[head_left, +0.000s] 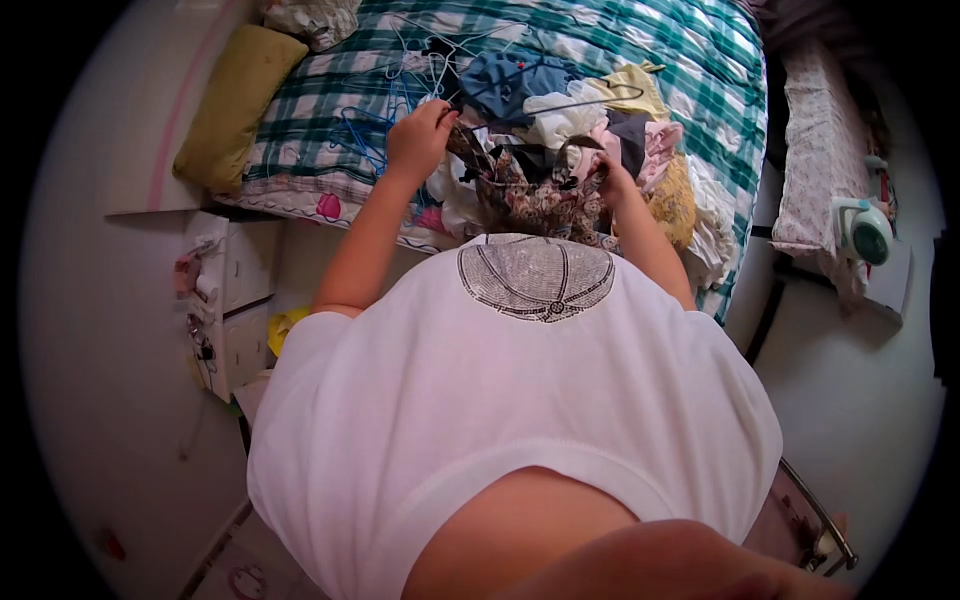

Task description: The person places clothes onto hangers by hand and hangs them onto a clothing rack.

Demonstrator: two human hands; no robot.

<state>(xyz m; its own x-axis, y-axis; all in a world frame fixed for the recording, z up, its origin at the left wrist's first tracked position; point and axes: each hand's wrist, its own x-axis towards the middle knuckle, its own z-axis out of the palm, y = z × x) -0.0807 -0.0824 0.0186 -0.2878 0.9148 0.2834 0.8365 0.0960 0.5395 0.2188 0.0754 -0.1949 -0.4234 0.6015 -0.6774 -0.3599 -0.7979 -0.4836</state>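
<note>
A brown patterned garment with dark strap-like edges is stretched between my two hands at the near side of the bed. My left hand pinches its dark upper edge at the left. On the other side, my right hand has its fingers closed on the garment's right edge; the fingertips are partly hidden. Just beyond, a hanger hook shows over the heap, which holds a blue garment, a white cloth and a pale yellow one. Several blue hangers lie tangled beside my left hand.
The bed has a green and white checked cover. An olive pillow lies at its left end. More clothes, including a mustard garment, lie right of my right hand. A small fan stands at the right, and white drawers at the left.
</note>
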